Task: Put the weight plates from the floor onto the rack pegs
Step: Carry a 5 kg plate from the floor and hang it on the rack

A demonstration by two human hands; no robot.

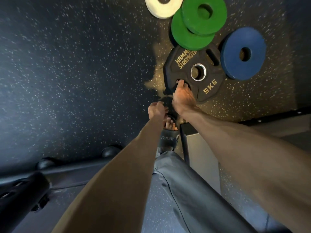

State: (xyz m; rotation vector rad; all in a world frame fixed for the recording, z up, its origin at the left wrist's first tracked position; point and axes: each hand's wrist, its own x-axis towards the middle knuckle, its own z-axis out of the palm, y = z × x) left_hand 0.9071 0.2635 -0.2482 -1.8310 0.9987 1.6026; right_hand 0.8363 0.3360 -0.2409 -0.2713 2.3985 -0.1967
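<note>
A black 5 kg plate with a steel-ringed centre hole lies flat on the speckled floor. My right hand reaches onto its near edge, fingers hooked into a grip slot. My left hand is just beside it, closed on a small black plate held low above the floor. Beyond lie two overlapping green plates, a blue plate to the right and a white plate at the top edge. No rack pegs are clearly in view.
My foot in a black slide sandal stands under my left hand, with a grey trouser leg below. A grey metal post base rises right of the foot. A dark frame with rounded knobs runs along the lower left.
</note>
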